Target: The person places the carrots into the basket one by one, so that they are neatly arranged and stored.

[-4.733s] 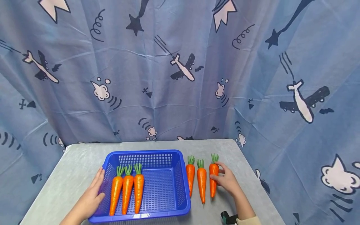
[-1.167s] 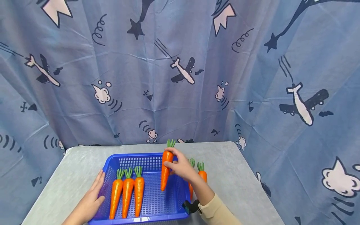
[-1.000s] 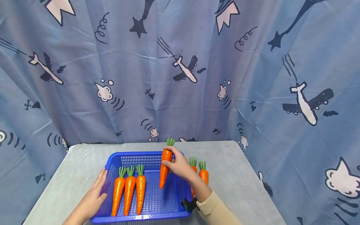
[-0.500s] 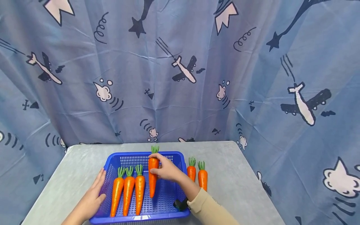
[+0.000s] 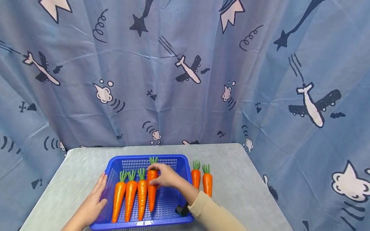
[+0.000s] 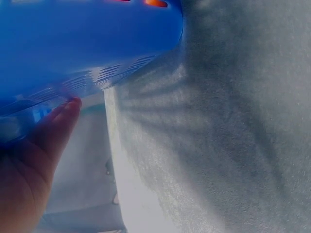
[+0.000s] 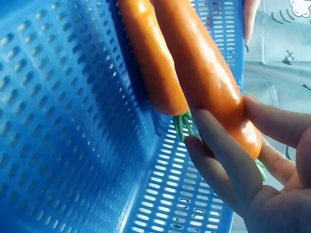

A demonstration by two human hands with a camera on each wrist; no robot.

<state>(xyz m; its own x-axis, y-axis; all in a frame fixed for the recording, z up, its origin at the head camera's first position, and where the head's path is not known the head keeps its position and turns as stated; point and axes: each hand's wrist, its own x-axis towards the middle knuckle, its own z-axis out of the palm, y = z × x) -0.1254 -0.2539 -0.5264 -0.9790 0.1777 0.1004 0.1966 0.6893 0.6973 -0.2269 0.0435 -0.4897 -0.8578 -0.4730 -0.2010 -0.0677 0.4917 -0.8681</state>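
Observation:
My right hand (image 5: 164,175) pinches an orange carrot (image 5: 151,194) near its green top, thumb on one side and fingers on the other. The carrot is inside a blue plastic basket (image 5: 171,200), close beside the rightmost of three carrots (image 5: 142,199) lying in a row. In the right wrist view, the held carrot (image 7: 209,63) overlaps a neighbouring carrot (image 7: 150,58); whether its tip touches the basket floor I cannot tell. My left hand (image 5: 93,202) rests with straight fingers against the basket's left side. In the left wrist view, the thumb (image 6: 58,126) lies by the basket's slotted wall (image 6: 87,43).
Two more carrots (image 5: 195,178) (image 5: 207,184) lie on the grey tabletop (image 5: 240,179) right of the basket, their lower ends partly hidden by my right forearm. A black wrist device (image 5: 182,210) hangs over the basket's right part. A blue patterned curtain (image 5: 173,112) stands behind the table.
My right hand has lifted a carrot from the table at right, carried it left over the basket, then lowered it beside the three there. The left hand stays at the basket's side.

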